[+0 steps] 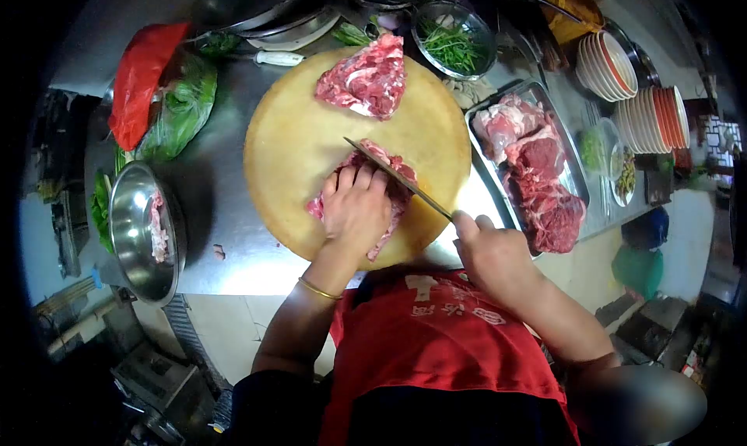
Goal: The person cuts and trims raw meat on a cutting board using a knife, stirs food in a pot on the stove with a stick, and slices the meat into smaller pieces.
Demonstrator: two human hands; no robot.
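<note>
A round yellowish cutting board point(276, 135) lies in front of me. On its near half is a piece of raw red meat point(399, 199). My left hand point(355, 206) presses down on this meat, fingers curled over it and partly hiding it. My right hand point(496, 253) is closed around the handle of a knife point(401, 179). The blade slants up and left across the meat, just beyond my left fingertips; how deep its edge sits is hidden. A second, larger piece of raw meat point(364, 76) rests at the board's far side.
Right of the board, a metal tray point(488, 157) holds large raw meat pieces point(541, 174). At left stands a steel bowl point(140, 248) with a meat strip inside. Behind are a bowl of cut greens point(451, 45), a white-handled tool point(278, 58) and stacked bowls point(607, 65).
</note>
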